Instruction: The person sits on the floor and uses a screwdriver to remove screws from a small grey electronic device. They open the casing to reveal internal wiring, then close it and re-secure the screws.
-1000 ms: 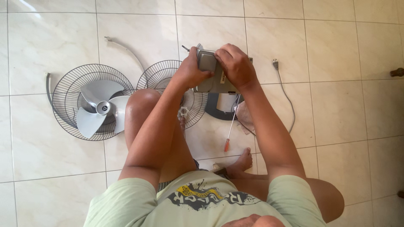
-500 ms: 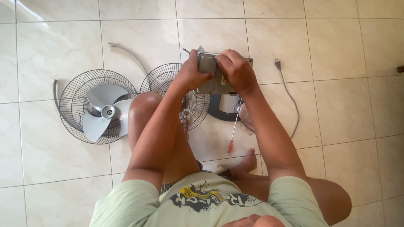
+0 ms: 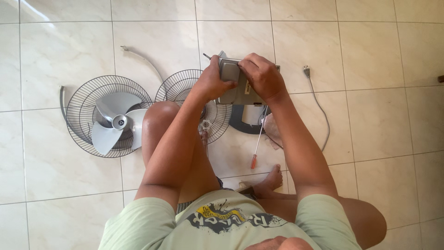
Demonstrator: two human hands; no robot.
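Observation:
I sit on a tiled floor, both hands raised over a grey fan motor housing (image 3: 235, 88). My left hand (image 3: 210, 83) grips its left side, fingers curled around the edge. My right hand (image 3: 260, 76) presses on its top right, fingers closed over the casing. Below the housing lies a dark grey round fan base (image 3: 240, 122). A screwdriver (image 3: 257, 141) with an orange handle rests on the floor between my arms.
A wire fan guard (image 3: 88, 104) with a grey blade (image 3: 113, 122) in it lies at the left. A second wire guard (image 3: 185, 90) sits beside my left knee. A grey power cord with plug (image 3: 314, 97) trails at the right. A curved grey strip (image 3: 141, 58) lies behind the guards.
Both hands stay clamped on the housing; the view has shifted slightly. The fingers of my right hand have moved a little over the top of the casing.

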